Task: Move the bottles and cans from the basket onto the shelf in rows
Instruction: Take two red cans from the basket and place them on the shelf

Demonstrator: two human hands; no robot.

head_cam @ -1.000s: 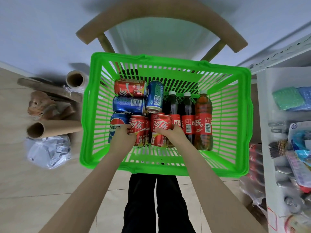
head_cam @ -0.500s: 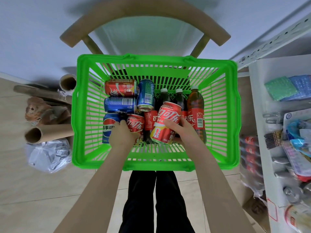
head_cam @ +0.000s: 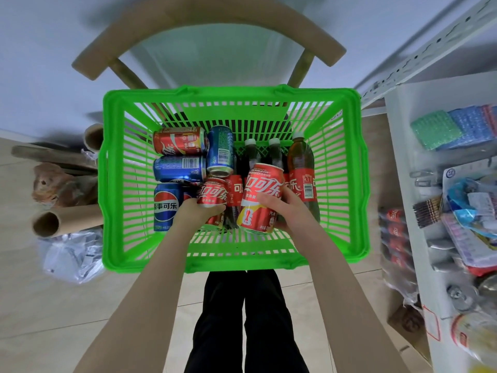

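— Green basket (head_cam: 107,184) on the wooden chair (head_cam: 209,12); what lies in it?
— Cans on its left side, bottles on its right; a striped red can (head_cam: 178,141) and a blue can (head_cam: 180,168) lie on their sides at the far left, with a Pepsi can (head_cam: 165,205) nearer the person; two dark bottles (head_cam: 251,154) and an amber bottle (head_cam: 301,168) lie with their caps pointing away.
— And the hands?
— Both are down inside the basket; the right hand (head_cam: 287,208) has its fingers and thumb curled round a red cola can (head_cam: 262,200), which sits tilted above the dark bottles; the left hand (head_cam: 196,211) is wrapped round the near end of a smaller red can (head_cam: 212,192), just beside the Pepsi can.
— The shelf?
— White shelf (head_cam: 398,130) to the right of the basket, crowded with packets and sponges; too blurred to name more.
— On the floor?
— A cardboard tube (head_cam: 67,219) and a plastic bag (head_cam: 72,254) left of the basket.
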